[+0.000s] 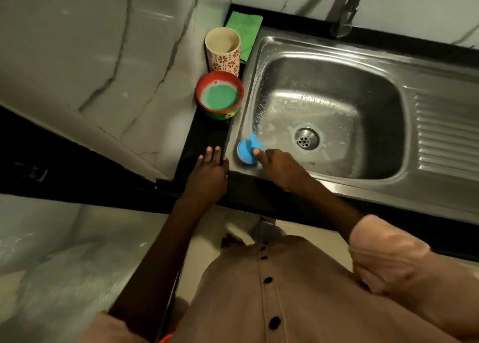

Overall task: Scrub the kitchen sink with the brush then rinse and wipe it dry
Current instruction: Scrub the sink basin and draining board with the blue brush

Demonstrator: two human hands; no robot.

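Gripping blue scrub brush (248, 153) at sink (440, 88) front-left rim, right hand (278, 165) fingers clamped; left hand (208, 173) fingers straight, together, flat on black countertop (207, 138)

Floral cup (223, 49) behind red bowl (219, 94) holding green liquid, on counter (204, 138).

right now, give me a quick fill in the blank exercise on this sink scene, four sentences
1. The right hand grips a brush coloured ____.
2. The left hand rests flat on the black ____.
3. The red bowl holds a liquid coloured ____.
4. Behind the patterned cup lies a green ____.

Missing words: blue; counter; green; cloth
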